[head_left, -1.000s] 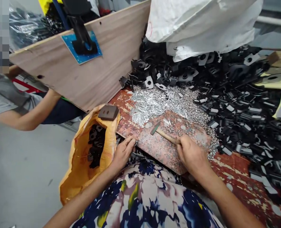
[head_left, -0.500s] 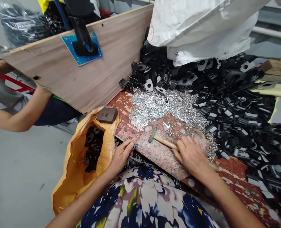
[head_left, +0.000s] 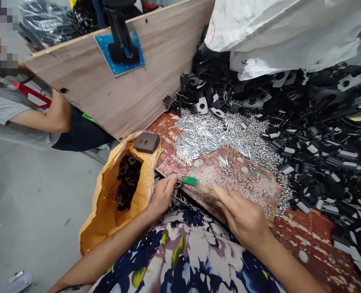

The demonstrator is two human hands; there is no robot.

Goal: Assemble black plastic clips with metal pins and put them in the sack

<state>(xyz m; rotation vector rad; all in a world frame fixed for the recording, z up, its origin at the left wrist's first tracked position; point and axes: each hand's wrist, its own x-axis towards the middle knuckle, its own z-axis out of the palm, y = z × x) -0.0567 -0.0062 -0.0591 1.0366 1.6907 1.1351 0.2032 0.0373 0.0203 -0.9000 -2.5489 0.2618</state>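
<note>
My right hand [head_left: 243,213] is closed round the wooden handle of a hammer [head_left: 203,188]. The hammer's green head is slightly blurred, just right of my left fingertips. My left hand [head_left: 162,192] pinches a small dark part [head_left: 178,184] at the near edge of the speckled stone slab [head_left: 198,199]; my fingers cover most of it. More dark parts [head_left: 182,200] lie below that edge, by my lap. Beyond the slab spreads a heap of shiny metal pins [head_left: 204,132], with a few loose pins [head_left: 223,160] on the slab itself.
A yellow sack [head_left: 99,211] holding black parts stands left, a brown block [head_left: 146,142] on its rim. Black plastic pieces [head_left: 314,150] pile up right, under a white sack [head_left: 278,32]. A wooden board [head_left: 131,89] stands behind; another person's arm [head_left: 46,118] shows left.
The hammer has been lifted off the slab and moved left toward my left fingertips, with my right hand still round its handle. The view has shifted slightly.
</note>
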